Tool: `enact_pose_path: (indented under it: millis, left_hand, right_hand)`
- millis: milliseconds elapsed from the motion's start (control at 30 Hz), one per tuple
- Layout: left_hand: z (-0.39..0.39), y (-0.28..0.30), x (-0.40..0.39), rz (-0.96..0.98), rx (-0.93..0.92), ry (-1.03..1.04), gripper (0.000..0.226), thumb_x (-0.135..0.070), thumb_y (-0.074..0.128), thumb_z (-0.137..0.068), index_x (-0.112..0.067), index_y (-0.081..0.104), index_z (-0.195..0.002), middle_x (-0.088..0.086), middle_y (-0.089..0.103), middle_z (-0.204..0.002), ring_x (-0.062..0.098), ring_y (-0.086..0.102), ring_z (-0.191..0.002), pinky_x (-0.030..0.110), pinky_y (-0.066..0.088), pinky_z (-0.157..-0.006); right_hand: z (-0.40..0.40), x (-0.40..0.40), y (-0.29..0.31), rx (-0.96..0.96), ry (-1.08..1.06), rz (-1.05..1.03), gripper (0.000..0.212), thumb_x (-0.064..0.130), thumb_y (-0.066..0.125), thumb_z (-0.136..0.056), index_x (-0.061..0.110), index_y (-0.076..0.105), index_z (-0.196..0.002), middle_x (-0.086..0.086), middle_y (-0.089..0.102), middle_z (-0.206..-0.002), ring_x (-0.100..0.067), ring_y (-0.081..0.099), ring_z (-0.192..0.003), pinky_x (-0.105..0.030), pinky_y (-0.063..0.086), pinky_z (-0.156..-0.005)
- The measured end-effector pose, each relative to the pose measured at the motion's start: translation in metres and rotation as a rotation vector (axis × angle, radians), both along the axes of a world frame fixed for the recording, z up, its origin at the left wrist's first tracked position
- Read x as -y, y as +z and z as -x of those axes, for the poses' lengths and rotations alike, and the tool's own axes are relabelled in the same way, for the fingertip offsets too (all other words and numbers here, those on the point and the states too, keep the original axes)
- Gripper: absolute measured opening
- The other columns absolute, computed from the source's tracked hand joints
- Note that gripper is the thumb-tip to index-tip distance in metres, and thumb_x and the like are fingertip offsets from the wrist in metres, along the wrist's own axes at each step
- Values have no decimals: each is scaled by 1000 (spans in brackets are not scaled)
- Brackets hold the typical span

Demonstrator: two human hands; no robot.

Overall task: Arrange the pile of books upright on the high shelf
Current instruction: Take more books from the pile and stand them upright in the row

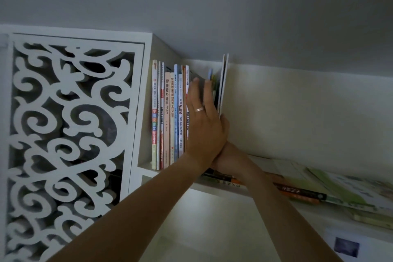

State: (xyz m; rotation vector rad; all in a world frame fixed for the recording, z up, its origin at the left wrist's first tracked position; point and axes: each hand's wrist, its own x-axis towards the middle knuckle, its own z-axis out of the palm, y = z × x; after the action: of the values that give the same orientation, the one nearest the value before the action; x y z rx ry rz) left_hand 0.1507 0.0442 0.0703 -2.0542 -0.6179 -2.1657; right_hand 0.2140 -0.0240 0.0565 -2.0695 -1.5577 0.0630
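Several Chinese-titled spines (健康瘦身蔬果沙拉 legible)

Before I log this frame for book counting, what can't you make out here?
- Head view: right hand, mostly behind the left hand; grip unclear.
- Books between the hands: covered, count unknown.
- Flat pile: cut by the right edge.
- Thin spines: text too small.
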Motion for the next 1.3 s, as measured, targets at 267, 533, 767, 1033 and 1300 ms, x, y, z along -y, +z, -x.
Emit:
enact_pose_path:
  millis: [267,533,767,1033,1300]
  left_hand:
    - [13,-9,-33,-248,-104,-32,70,-7,61,-90,-1,39,-156,24,28,-166,38,17,-159,53,10,-130]
    - [19,-13,-35,-216,-97,-149,84,-7,69,-77,-3,41,-156,21,26,-167,36,14,-160,54,7,-130]
    - [13,-20,-31,-266,-99,-20,63,2,66,-86,-9,56,-147,26,25,-166,44,15,-158,59,7,-129]
    - [-2,-23,7,-251,-833,289,30,-17,59,-97,-14,61,-127,14,68,-130,30,61,-127,41,31,-124]
    - [0,-22,4,-146,-710,239,16,-27,54,-98,-19,67,-101,3,76,-95,20,71,-87,36,49,-101]
  right_hand:
    - [-5,-7,3,77,86,201,108,80,82,-51,39,51,-146,14,66,-134,-11,65,-115,-38,54,-103]
    - [-16,8,-4,-19,82,-54,119,67,90,-58,41,24,-153,20,63,-131,-6,64,-115,-25,55,-92]
    - [-17,18,-4,31,73,97,113,67,83,-70,39,17,-158,9,59,-144,-15,63,-121,-26,49,-90]
    - [-38,70,2,219,-56,159,87,67,80,-73,31,53,-147,11,61,-137,-11,59,-122,-19,44,-90]
    - [-41,108,16,497,-138,165,65,52,81,-72,42,63,-133,10,69,-124,-11,65,-104,-36,56,-91]
